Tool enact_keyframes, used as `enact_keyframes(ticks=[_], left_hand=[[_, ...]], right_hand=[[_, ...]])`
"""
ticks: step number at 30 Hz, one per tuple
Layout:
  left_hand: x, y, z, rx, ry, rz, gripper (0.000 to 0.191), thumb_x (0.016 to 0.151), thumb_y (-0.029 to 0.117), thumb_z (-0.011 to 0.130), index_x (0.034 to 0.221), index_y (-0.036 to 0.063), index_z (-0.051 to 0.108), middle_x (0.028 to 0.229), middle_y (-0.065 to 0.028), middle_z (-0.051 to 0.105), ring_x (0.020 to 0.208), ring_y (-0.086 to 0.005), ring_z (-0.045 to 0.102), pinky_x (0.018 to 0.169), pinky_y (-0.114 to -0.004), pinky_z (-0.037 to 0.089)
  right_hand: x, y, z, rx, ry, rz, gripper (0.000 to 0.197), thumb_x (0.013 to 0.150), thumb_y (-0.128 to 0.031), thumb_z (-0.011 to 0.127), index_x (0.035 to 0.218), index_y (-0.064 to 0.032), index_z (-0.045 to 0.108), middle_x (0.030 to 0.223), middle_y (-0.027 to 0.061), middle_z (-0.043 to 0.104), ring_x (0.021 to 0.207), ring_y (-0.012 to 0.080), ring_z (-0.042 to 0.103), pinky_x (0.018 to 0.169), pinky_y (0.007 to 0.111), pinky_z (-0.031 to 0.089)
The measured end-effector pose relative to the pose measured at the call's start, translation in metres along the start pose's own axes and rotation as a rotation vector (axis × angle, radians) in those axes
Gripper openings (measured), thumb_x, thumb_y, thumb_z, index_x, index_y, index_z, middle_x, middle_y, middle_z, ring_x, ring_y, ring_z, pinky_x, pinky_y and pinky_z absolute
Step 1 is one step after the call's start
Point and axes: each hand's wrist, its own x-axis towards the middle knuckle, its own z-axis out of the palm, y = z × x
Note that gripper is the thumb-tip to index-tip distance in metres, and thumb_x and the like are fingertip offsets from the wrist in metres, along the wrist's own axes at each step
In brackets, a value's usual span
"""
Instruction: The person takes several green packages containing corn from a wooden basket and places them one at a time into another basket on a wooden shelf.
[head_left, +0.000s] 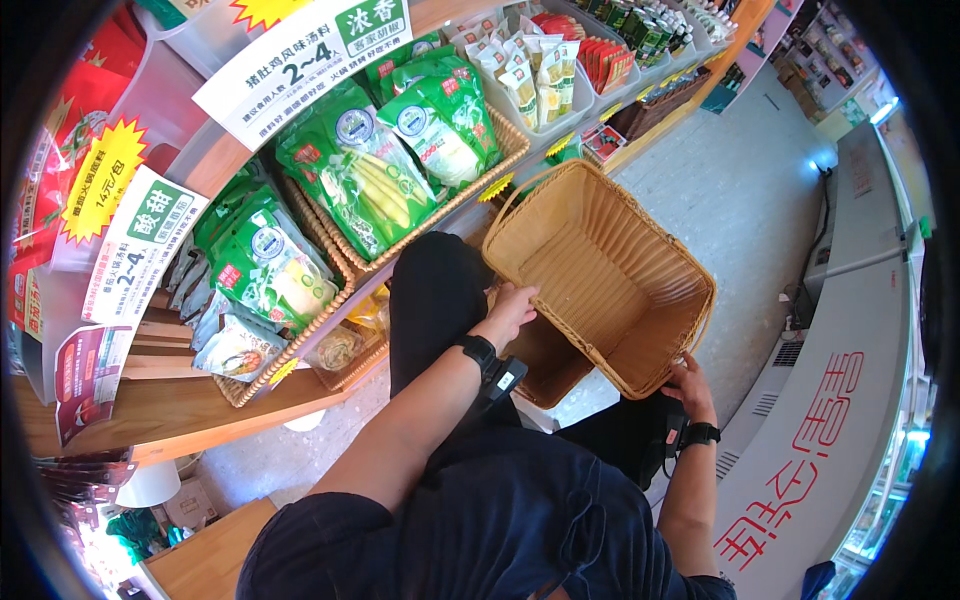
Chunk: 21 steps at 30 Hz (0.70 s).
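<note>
A woven basket (600, 277), tan and rectangular with thin handles, is tilted in front of me with its inside showing and nothing in it. My left hand (514, 309) grips its near left rim. At the lower right corner, the fingers of my right hand (688, 386) close on the rim. Below it, partly hidden, is another brown basket (551, 367). On the shelf to the left, green food packets (367, 172) fill a wicker basket (450, 217). More green packets (274, 270) stand in a wicker basket (311, 334) nearer to me.
A wooden shelf edge (247, 416) curves along the left. Plastic bins (574, 105) of small packets line the shelf beyond. A white freezer cabinet (817, 420) stands on the right, with a cable at its foot. Between them runs a grey floor aisle (720, 172).
</note>
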Motion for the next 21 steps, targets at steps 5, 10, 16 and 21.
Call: enact_keyframes(ticks=[5, 10, 16, 21], left_hand=[[-0.001, -0.001, 0.002, -0.039, 0.011, -0.002, 0.044, 0.077, 0.018, 0.059, 0.114, 0.0053, 0.039, 0.113, -0.0107, 0.042, 0.1, -0.0246, 0.045, 0.08, -0.035, 0.046], [-0.003, 0.003, 0.004, -0.015, 0.001, -0.013, 0.047, 0.076, 0.019, 0.06, 0.115, 0.0043, 0.038, 0.115, -0.0133, 0.041, 0.099, -0.0256, 0.047, 0.077, -0.034, 0.048], [0.0, -0.002, -0.002, -0.007, -0.004, 0.024, 0.047, 0.076, 0.019, 0.06, 0.116, 0.0036, 0.04, 0.114, -0.0131, 0.043, 0.099, -0.0266, 0.048, 0.076, -0.034, 0.049], [0.002, -0.009, -0.002, 0.032, 0.014, 0.012, 0.04, 0.077, 0.014, 0.057, 0.113, 0.0033, 0.042, 0.111, -0.012, 0.046, 0.099, -0.0269, 0.048, 0.078, -0.035, 0.048]], right_hand=[[-0.017, -0.005, 0.0, 0.043, -0.008, 0.001, 0.057, 0.085, -0.022, 0.047, 0.132, -0.0029, 0.023, 0.119, 0.0175, 0.046, 0.106, 0.0299, 0.048, 0.076, 0.039, 0.048], [-0.022, -0.001, -0.002, 0.09, 0.009, 0.028, 0.052, 0.085, -0.022, 0.046, 0.129, 0.0006, 0.029, 0.118, 0.0167, 0.046, 0.106, 0.0307, 0.047, 0.076, 0.039, 0.048], [-0.023, 0.011, 0.004, 0.115, 0.007, -0.011, 0.05, 0.085, -0.023, 0.047, 0.126, 0.0012, 0.033, 0.112, 0.0156, 0.049, 0.102, 0.0296, 0.049, 0.075, 0.039, 0.049], [-0.023, 0.033, 0.006, 0.296, -0.009, -0.077, 0.042, 0.087, -0.022, 0.044, 0.123, -0.0019, 0.038, 0.11, 0.0119, 0.052, 0.097, 0.025, 0.053, 0.075, 0.036, 0.047]])
